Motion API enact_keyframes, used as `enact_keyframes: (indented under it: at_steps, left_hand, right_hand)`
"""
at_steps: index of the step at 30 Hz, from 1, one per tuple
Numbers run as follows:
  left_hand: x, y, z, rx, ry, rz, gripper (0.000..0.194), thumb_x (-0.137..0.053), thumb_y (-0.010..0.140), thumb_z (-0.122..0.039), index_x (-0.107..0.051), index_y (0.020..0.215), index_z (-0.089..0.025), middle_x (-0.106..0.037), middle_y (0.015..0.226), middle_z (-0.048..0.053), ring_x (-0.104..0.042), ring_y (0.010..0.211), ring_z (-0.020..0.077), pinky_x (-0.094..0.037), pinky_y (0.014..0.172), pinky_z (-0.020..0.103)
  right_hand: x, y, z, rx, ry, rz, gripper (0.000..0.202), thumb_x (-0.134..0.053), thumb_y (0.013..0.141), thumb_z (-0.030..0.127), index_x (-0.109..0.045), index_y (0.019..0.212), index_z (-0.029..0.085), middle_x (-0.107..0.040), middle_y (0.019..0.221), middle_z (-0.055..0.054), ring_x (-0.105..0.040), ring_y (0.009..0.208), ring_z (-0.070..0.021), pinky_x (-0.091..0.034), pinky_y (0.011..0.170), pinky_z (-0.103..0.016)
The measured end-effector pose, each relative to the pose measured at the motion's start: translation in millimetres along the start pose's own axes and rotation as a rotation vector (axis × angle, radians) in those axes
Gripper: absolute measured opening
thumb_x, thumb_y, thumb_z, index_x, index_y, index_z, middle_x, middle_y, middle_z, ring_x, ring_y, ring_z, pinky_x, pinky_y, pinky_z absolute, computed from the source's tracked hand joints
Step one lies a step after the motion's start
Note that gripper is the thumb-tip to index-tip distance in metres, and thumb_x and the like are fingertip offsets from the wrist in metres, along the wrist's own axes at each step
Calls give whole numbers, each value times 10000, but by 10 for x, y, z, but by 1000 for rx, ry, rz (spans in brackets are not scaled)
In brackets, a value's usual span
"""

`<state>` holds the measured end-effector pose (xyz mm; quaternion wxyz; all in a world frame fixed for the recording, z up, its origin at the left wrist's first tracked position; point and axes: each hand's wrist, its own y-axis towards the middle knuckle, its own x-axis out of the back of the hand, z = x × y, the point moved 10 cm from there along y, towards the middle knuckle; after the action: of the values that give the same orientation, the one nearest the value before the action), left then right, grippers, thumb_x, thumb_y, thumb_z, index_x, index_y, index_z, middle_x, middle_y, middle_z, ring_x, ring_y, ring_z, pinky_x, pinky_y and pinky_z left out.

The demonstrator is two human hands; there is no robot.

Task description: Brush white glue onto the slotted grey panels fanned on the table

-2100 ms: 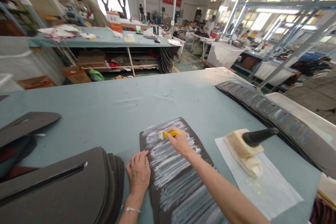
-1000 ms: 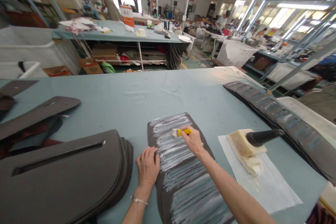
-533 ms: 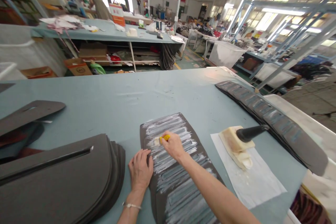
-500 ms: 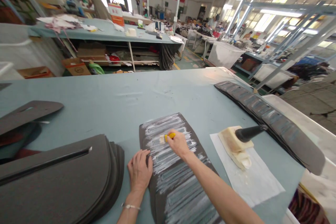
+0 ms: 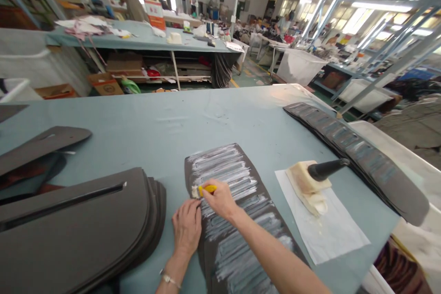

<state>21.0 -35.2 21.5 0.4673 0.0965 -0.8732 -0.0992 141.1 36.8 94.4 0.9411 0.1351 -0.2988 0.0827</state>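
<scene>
The right hand grips a yellow brush on the streaked panel; the left hand lies flat at its edge.

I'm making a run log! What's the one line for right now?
right hand: holds brush over panel, near left edge | left hand: at that edge | panel: streaked white | dark stack: left of left hand

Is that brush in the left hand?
No, the right hand holds the yellow brush; the left hand is at an edge of the dark panel.
</scene>
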Motion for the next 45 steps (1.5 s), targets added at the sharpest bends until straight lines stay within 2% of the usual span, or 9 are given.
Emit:
enact_keyframes:
  at_steps: [2,7,10,19,22,29,32,40,45]
  left_hand:
    - [-12,-75,-59,-25,31,-1,293,-377,896,-225,-565,1120,-239,-601,1166,75,-502,1142,215,-324,969,402]
    - [-39,-94,-56,-27,45,3,300,-389,891,-214,-562,1134,-243,-592,1191,75,-490,1165,213,-316,979,406]
    - [-25,-69,4,0,9,8,288,-395,893,-230,-554,1132,-246,-589,1190,66,-488,1166,209,-320,984,406]
    - [31,-306,-133,-35,-51,35,265,-432,876,-280,-561,1100,-222,-597,1148,90,-507,1128,233,-359,956,408]
    - [-5,-385,-194,-46,4,46,269,-422,873,-241,-573,1096,-241,-603,1163,77,-509,1136,227,-355,953,401]
    - [-21,-367,-134,-7,-20,38,263,-405,885,-244,-569,1091,-256,-594,1172,67,-501,1148,223,-338,970,410]
    - [24,-384,-90,22,-102,33,262,-385,895,-251,-564,1086,-238,-590,1170,68,-504,1142,211,-357,957,395]
    - [37,-678,-369,-58,29,40,308,-404,888,-227,-558,1154,-219,-592,1208,88,-493,1170,222,-330,974,393]
    - [18,-712,-386,-79,99,26,326,-408,889,-217,-546,1184,-221,-594,1213,85,-501,1160,217,-335,957,387]
  right_hand:
    - [105,-12,-179,-43,-39,-9,150,-509,773,231,-655,807,230,-637,716,14,-554,639,-127,-397,631,-213]
    - [1285,-25,-1071,-275,-231,-245,188,-490,745,304,-650,761,206,-596,618,13,-506,548,-137,-367,560,-228]
    - [1642,-38,-1197,-324,-318,-318,210,-491,740,331,-652,762,198,-570,572,11,-492,530,-146,-357,552,-238]
    - [162,-375,-5,-18,-44,-4,141,-522,799,235,-659,835,234,-667,801,-4,-595,743,-141,-422,721,-226]
    - [387,-434,-350,-116,-80,-50,146,-520,775,234,-662,806,232,-660,753,8,-582,687,-138,-418,664,-220]
    - [1788,-536,-1315,-367,-212,-355,223,-490,728,329,-651,757,178,-608,641,-5,-511,576,-150,-382,573,-238]
    - [1661,-559,-1096,-334,-207,-367,219,-474,752,329,-637,767,184,-600,643,-5,-499,577,-148,-376,575,-236]
    - [243,-762,-29,-58,4,-40,155,-501,802,236,-650,841,219,-656,789,-9,-587,734,-139,-423,715,-222]
    - [1113,-819,-786,-209,-133,-212,178,-498,784,285,-655,788,201,-642,720,-12,-555,651,-149,-416,637,-236]
